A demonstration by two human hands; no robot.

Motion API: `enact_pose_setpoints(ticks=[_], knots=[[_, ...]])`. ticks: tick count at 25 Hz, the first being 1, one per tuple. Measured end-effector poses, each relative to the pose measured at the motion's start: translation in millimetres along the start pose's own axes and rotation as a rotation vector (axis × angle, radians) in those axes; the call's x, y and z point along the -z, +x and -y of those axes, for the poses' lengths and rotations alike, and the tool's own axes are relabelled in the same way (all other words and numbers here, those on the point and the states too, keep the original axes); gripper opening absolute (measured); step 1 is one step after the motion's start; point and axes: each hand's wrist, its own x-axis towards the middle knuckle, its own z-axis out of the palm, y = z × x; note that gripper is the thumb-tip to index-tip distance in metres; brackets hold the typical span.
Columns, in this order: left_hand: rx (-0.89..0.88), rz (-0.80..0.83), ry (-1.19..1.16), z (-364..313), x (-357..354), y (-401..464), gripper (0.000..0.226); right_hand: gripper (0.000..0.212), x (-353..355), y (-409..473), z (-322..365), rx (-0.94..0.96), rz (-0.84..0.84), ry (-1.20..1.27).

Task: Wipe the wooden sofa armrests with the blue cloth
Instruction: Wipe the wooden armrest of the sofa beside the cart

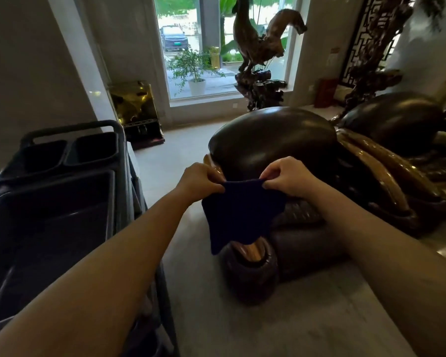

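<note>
Your two hands meet near frame center, both pinched closed on the top edge of the cloth [242, 215]. Left hand [200, 182] grips the upper left corner, fingers curled tight over the hem, thumb underneath. Right hand [286, 179] grips the upper right corner the same way, knuckles up. Top edge is drawn fairly taut between the two pinches; the rest hangs free toward 6 o'clock, dark blue, lower edge ragged and uneven, longest at its 7 o'clock corner. Cloth hangs in front of the armrest [273, 143], a big, dark, glossy rounded wood form sitting at 12 o'clock from your hands; cannot tell whether the cloth touches it. Below the cloth, at 6 o'clock, a rounded carved end [250, 269] of the sofa with a lighter, golden-brown patch showing just under the hem. A second rounded dark form [392, 119] lies at 2 o'clock, beyond carved, amber-toned wood. At 9 o'clock, beside your left forearm, a dark cart [54, 202] with a large bin and two small bins at its far end. At 12 o'clock, far back, a window [216, 47] with a carved wood sculpture [258, 55] and a potted plant [193, 70] in front of it. Floor [268, 325] is pale.
</note>
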Motion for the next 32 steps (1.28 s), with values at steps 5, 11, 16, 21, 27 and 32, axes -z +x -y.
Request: enact_pose_setpoints(ticks=[5,11,16,21,27,32], knots=[[0.059,0.024,-0.027,18,-56,66,0.010,0.023,-14,46,-75,-0.047,0.041,0.045],[0.153,-0.024,-0.063,50,-106,150,0.016,0.015,-33,124,-148,-0.027,0.111,0.051],[0.233,-0.078,-0.073,64,-137,198,0.017,0.015,-47,176,-193,-0.011,0.112,0.101],[0.358,-0.204,-0.066,91,-184,253,0.016,0.020,-85,246,-254,0.045,0.168,0.144],[0.504,-0.162,-0.039,163,-266,269,0.020,0.018,-175,272,-329,-0.008,0.268,0.114],[0.543,-0.141,-0.038,220,-296,287,0.017,0.023,-231,290,-358,-0.029,0.329,0.178]])
